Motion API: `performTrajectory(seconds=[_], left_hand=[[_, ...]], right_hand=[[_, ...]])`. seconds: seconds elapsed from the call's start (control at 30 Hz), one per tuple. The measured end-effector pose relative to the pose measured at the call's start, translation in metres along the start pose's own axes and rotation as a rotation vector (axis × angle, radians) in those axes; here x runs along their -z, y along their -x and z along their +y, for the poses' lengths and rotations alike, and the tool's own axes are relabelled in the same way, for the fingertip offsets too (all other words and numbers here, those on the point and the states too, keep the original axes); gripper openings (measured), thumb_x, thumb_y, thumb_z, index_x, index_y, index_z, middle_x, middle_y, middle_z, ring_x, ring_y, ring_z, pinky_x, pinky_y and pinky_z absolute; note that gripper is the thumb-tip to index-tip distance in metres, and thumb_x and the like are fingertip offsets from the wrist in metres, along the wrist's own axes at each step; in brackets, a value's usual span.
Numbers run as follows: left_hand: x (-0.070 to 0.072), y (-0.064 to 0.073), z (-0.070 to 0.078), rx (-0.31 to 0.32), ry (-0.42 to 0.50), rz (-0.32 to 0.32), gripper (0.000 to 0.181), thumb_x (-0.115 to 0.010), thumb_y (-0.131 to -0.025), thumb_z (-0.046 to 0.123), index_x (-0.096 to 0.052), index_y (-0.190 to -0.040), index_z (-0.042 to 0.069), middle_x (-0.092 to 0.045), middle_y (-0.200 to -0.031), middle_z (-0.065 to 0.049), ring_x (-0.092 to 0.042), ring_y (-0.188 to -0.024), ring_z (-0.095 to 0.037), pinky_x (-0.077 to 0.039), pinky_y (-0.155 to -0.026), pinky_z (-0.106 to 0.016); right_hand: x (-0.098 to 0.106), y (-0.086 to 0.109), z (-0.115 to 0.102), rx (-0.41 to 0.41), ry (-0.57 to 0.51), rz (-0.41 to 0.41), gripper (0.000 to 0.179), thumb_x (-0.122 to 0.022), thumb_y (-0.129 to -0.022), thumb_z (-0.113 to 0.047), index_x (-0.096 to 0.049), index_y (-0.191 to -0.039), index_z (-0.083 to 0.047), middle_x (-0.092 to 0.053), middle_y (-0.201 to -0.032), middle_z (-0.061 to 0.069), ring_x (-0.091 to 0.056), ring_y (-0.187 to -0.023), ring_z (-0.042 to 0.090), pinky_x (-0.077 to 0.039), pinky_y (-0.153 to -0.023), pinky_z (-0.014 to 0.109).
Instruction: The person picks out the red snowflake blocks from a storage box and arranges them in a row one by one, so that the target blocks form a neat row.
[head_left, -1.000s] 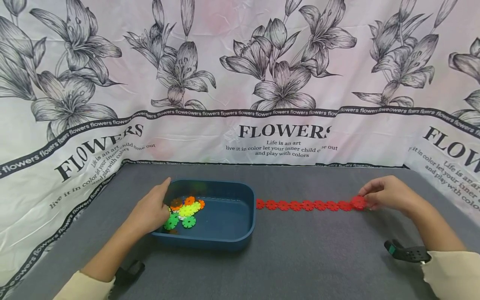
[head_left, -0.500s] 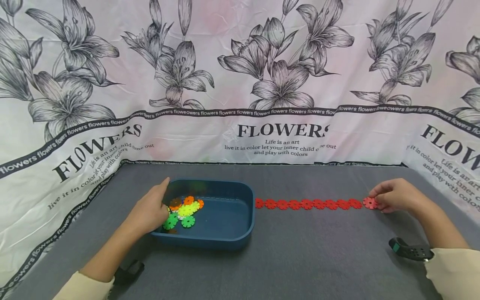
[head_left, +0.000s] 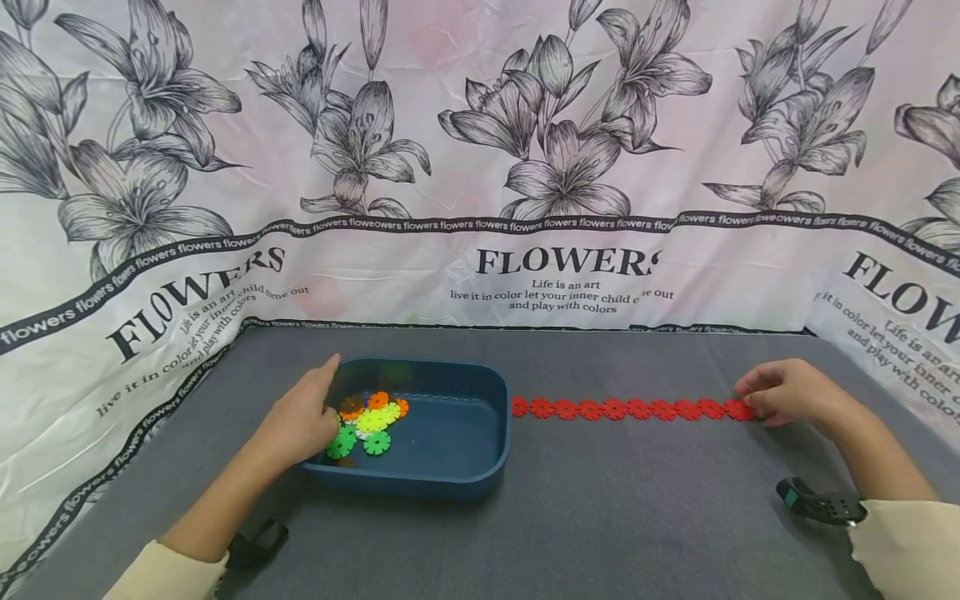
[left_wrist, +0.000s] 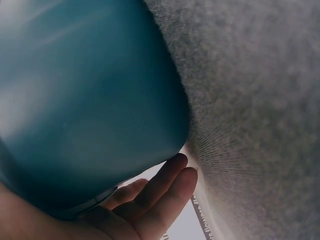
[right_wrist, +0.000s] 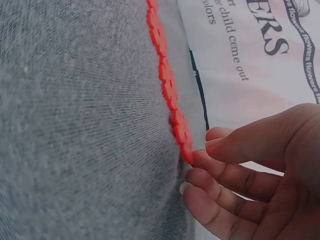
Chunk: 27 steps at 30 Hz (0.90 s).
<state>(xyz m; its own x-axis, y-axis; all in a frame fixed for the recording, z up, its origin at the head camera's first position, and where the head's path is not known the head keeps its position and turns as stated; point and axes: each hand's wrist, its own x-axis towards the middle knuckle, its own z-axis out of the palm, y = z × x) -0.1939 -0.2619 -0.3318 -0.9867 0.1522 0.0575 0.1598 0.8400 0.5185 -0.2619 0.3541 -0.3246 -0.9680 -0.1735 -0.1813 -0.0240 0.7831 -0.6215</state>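
Note:
A dark blue plastic box (head_left: 427, 482) stands on the grey cloth, left of centre. My left hand (head_left: 300, 417) holds its left wall; in the left wrist view, the fingers (left_wrist: 167, 200) lie along the outside of the box (left_wrist: 95, 100). Inside are yellow (head_left: 377, 417), green (head_left: 377, 442) and orange notched flower discs. From the box's right side a straight row of red flower discs (head_left: 615, 409) runs rightward, flat on the cloth. At its far end my right hand (head_left: 787, 393) touches the last red disc (right_wrist: 184, 137) with loosely bent fingertips; the thumb is off it.
The grey cloth (head_left: 600, 517) covers the table. A white curtain (head_left: 405, 279) with printed flowers and lettering hangs along the back and sides. Black straps sit at the left wrist (head_left: 258, 543) and right wrist (head_left: 821, 504).
My right hand has moved a little rightward with a red disc, which was held near the end of the row and now lies flat, joining it. My left hand has stayed on the box.

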Motion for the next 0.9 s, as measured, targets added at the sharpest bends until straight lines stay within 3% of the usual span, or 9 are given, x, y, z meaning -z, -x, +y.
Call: performTrajectory(seconds=[0.1, 0.2, 0.27, 0.33, 0.43, 0.53, 0.63, 0.77, 0.9], left_hand=[[0.002, 0.002, -0.001, -0.035, 0.012, 0.004, 0.071, -0.046, -0.095, 0.004, -0.014, -0.157, -0.008, -0.017, -0.156, -0.035, -0.041, -0.125, -0.048, -0.044, -0.083, -0.056], [0.009, 0.006, 0.003, -0.066, -0.005, 0.030, 0.070, -0.051, -0.100, 0.015, -0.016, -0.157, -0.008, -0.012, -0.159, -0.034, -0.019, -0.141, -0.055, -0.027, -0.102, -0.071], [0.015, 0.009, 0.009, -0.090, -0.048, 0.042, 0.073, -0.054, -0.102, 0.025, -0.017, -0.158, -0.005, -0.010, -0.161, -0.032, -0.007, -0.143, -0.057, -0.015, -0.105, -0.076], [0.018, 0.012, 0.020, -0.118, -0.110, 0.045, 0.078, -0.055, -0.102, 0.037, -0.018, -0.159, -0.001, -0.008, -0.163, -0.029, 0.000, -0.144, -0.057, -0.010, -0.105, -0.076], [0.017, 0.018, 0.038, -0.177, -0.191, 0.015, 0.086, -0.051, -0.099, 0.054, -0.018, -0.161, 0.005, -0.006, -0.165, -0.023, 0.008, -0.145, -0.055, -0.005, -0.106, -0.075], [0.013, 0.024, 0.053, -0.208, -0.229, -0.031, 0.090, -0.046, -0.096, 0.065, -0.016, -0.162, 0.011, -0.004, -0.167, -0.015, 0.011, -0.146, -0.050, 0.000, -0.109, -0.072], [0.008, 0.029, 0.060, -0.214, -0.234, -0.068, 0.091, -0.044, -0.095, 0.069, -0.016, -0.162, 0.015, -0.003, -0.168, -0.011, 0.013, -0.147, -0.047, 0.004, -0.110, -0.069], [0.004, 0.031, 0.062, -0.214, -0.253, -0.093, 0.091, -0.042, -0.094, 0.072, -0.014, -0.163, 0.019, -0.001, -0.168, -0.008, 0.014, -0.147, -0.045, 0.007, -0.111, -0.067], [0.003, 0.031, 0.061, -0.214, -0.261, -0.101, 0.092, -0.041, -0.093, 0.073, -0.012, -0.163, 0.020, 0.000, -0.168, -0.008, 0.014, -0.147, -0.044, 0.008, -0.111, -0.067]], right_hand=[[-0.002, 0.002, -0.002, 0.021, 0.036, 0.030, 0.025, -0.060, -0.093, -0.004, -0.065, -0.110, 0.013, -0.068, -0.097, 0.015, -0.062, -0.084, 0.024, -0.057, -0.068, 0.036], [-0.008, 0.002, -0.010, 0.067, 0.097, 0.087, 0.025, -0.060, -0.094, -0.009, -0.067, -0.109, 0.009, -0.068, -0.099, 0.017, -0.062, -0.082, 0.024, -0.056, -0.067, 0.036], [-0.013, 0.002, -0.018, 0.111, 0.154, 0.137, 0.025, -0.061, -0.095, -0.012, -0.069, -0.109, 0.007, -0.069, -0.098, 0.016, -0.062, -0.081, 0.026, -0.054, -0.066, 0.039], [-0.017, 0.004, -0.028, 0.159, 0.208, 0.183, 0.025, -0.063, -0.096, -0.016, -0.071, -0.108, 0.005, -0.070, -0.098, 0.016, -0.062, -0.084, 0.031, -0.052, -0.066, 0.043], [-0.029, 0.011, -0.044, 0.245, 0.276, 0.217, 0.030, -0.065, -0.097, -0.021, -0.070, -0.114, 0.003, -0.068, -0.109, 0.022, -0.060, -0.100, 0.043, -0.051, -0.076, 0.054], [-0.047, 0.019, -0.062, 0.362, 0.324, 0.203, 0.044, -0.068, -0.096, -0.028, -0.065, -0.128, 0.002, -0.057, -0.131, 0.030, -0.048, -0.122, 0.053, -0.042, -0.091, 0.067], [-0.067, 0.029, -0.081, 0.437, 0.370, 0.157, 0.067, -0.068, -0.093, -0.041, -0.051, -0.146, -0.004, -0.037, -0.152, 0.029, -0.025, -0.138, 0.056, -0.020, -0.101, 0.076], [-0.086, 0.042, -0.101, 0.444, 0.378, 0.076, 0.080, -0.062, -0.093, -0.055, -0.033, -0.159, -0.020, -0.017, -0.164, 0.019, -0.002, -0.146, 0.052, 0.002, -0.104, 0.076], [-0.094, 0.048, -0.112, 0.455, 0.355, 0.034, 0.080, -0.059, -0.095, -0.057, -0.027, -0.161, -0.026, -0.011, -0.166, 0.015, 0.003, -0.148, 0.048, 0.009, -0.106, 0.072]])
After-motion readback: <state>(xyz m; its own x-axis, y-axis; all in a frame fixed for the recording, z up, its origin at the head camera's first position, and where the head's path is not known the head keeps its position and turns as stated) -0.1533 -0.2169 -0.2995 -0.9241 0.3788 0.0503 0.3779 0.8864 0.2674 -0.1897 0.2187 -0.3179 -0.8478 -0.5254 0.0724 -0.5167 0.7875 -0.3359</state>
